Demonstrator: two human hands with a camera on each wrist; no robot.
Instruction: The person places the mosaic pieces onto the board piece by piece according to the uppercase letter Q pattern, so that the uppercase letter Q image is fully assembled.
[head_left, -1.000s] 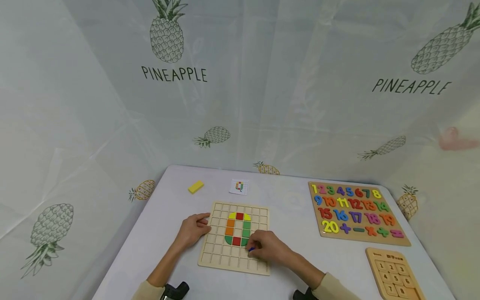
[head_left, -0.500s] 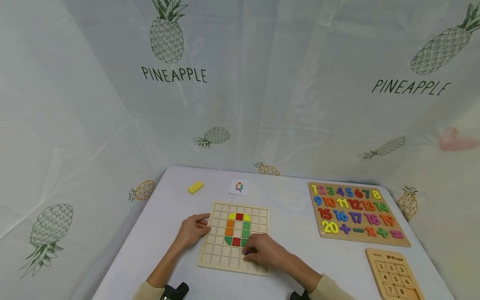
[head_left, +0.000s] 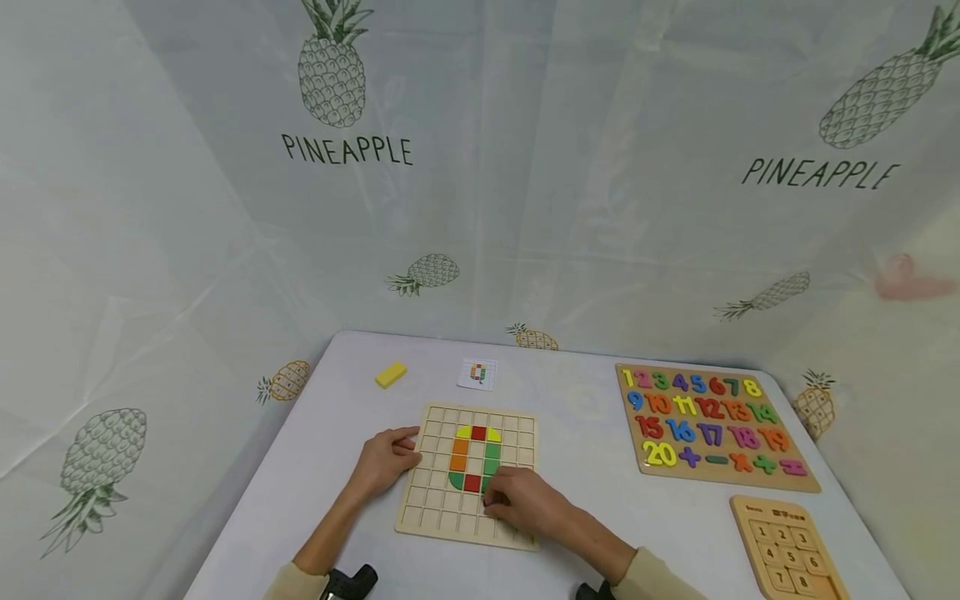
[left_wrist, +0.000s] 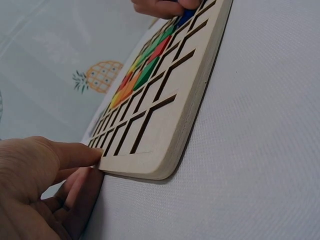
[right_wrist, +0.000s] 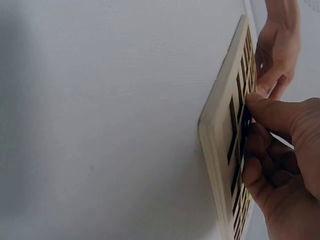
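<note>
A square wooden grid board (head_left: 435, 500) lies on the table, with red, yellow, orange and green tiles (head_left: 472, 482) set in a ring in its cells. My left hand (head_left: 382, 464) rests at the board's left edge, its thumb touching the rim in the left wrist view. Over the lower right cells, my right hand (head_left: 531, 502) pinches a dark blue piece (left_wrist: 185, 18) between thumb and fingers, low against the grid. Most of that piece is hidden by the fingers in the head view, so its exact shape cannot be told.
Behind the board lie a small pattern card (head_left: 477, 374) and a yellow block (head_left: 391, 374). To the right sit a board of coloured numbers (head_left: 716, 429) and a wooden number-tile puzzle (head_left: 787, 547). A pineapple-print curtain (head_left: 562, 208) hangs behind the table.
My right hand has shifted slightly left over the grid with the blue piece, which is now mostly covered by the fingers. The left hand and the board have stayed in place.
</note>
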